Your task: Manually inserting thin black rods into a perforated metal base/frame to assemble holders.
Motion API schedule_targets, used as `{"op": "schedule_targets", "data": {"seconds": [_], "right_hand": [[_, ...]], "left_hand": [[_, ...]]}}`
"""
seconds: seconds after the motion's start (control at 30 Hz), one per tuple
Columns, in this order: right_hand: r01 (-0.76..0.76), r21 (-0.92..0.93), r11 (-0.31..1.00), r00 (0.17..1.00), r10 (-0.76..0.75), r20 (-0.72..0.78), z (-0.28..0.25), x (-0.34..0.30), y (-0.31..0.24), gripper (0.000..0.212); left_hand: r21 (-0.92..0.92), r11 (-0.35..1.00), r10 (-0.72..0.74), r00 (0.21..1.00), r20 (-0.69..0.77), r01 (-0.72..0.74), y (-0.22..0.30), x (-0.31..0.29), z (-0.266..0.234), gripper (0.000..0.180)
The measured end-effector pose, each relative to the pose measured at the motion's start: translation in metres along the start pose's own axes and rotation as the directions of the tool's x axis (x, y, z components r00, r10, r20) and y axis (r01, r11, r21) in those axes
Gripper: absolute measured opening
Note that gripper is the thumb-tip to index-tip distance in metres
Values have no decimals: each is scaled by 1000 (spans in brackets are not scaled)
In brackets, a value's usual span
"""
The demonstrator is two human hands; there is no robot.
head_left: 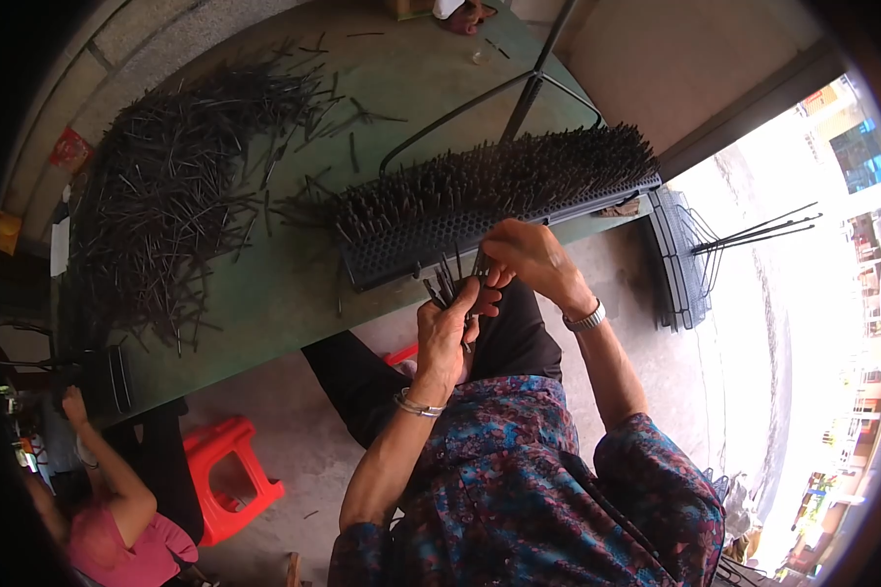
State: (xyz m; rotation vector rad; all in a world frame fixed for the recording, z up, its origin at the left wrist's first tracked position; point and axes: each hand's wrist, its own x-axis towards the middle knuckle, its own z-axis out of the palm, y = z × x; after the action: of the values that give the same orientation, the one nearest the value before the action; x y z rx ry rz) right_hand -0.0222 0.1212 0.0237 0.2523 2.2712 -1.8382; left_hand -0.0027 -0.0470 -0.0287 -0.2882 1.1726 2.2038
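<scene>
My left hand (444,335) is closed around a small bunch of thin black sticks (444,282), whose ends fan out above the fingers. Right beside it, my right hand (538,262) is pinched at the upper end of a dark stick, its fingertips almost touching the left hand. Just beyond both hands lies a long black perforated tray (382,258). Upright black sticks (499,181) fill most of its holes densely, while a strip of bare holes shows along the near left side.
A large loose heap of black sticks (166,196) covers the left of the green table (255,338). Thin black metal rods (531,83) rise behind the tray. More black racks (677,259) stand at right. A person in pink (132,543) works at lower left, near a red stool (227,479).
</scene>
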Motion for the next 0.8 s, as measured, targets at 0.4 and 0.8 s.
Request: {"op": "schedule_targets", "data": {"seconds": [0.4,0.8], "right_hand": [[178,-23,984,964,-179,-198,-4,-11,-4,15],[262,-611,747,619,-616,-487,4,26,8,10]], "left_hand": [[-49,999,-19,1000,10,19,5,11,-5,31],[-221,974,-49,999,14,51,-3,29,-12,30]]}}
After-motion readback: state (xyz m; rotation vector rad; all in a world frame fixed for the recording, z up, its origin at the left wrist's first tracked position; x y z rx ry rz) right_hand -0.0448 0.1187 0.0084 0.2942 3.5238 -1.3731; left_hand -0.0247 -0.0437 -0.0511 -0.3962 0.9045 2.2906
